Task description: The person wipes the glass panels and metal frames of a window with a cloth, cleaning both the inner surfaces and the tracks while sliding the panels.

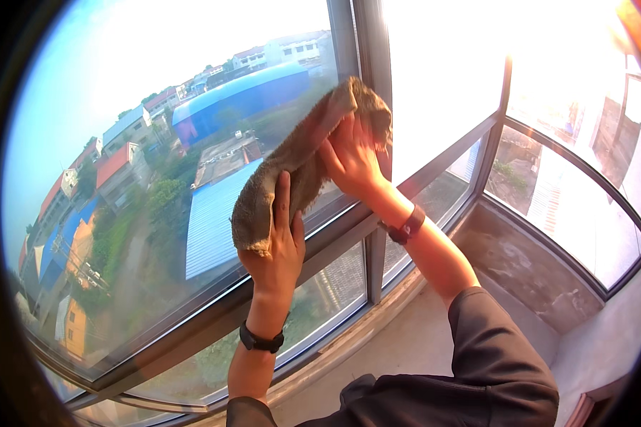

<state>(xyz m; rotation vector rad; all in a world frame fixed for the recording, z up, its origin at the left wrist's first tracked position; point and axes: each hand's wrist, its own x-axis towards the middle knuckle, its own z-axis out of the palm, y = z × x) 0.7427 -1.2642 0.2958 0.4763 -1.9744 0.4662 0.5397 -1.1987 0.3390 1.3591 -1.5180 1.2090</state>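
A brown cloth [304,144] with a fuzzy surface lies against the large window pane [155,213], its upper right end reaching over the vertical window frame. My left hand [275,251] is on the cloth's lower left end, fingers pointing up along it and the thumb at its right edge. Higher up and to the right, my right hand [355,157] presses on the cloth near the frame, fingers partly sunk in its folds. Both wrists wear dark bands.
A metal window rail [192,331] runs below the pane, with lower panes under it. A vertical frame post [375,53] stands at the upper middle. More windows meet at a corner on the right, above a bare wall section [529,261]. Buildings show outside.
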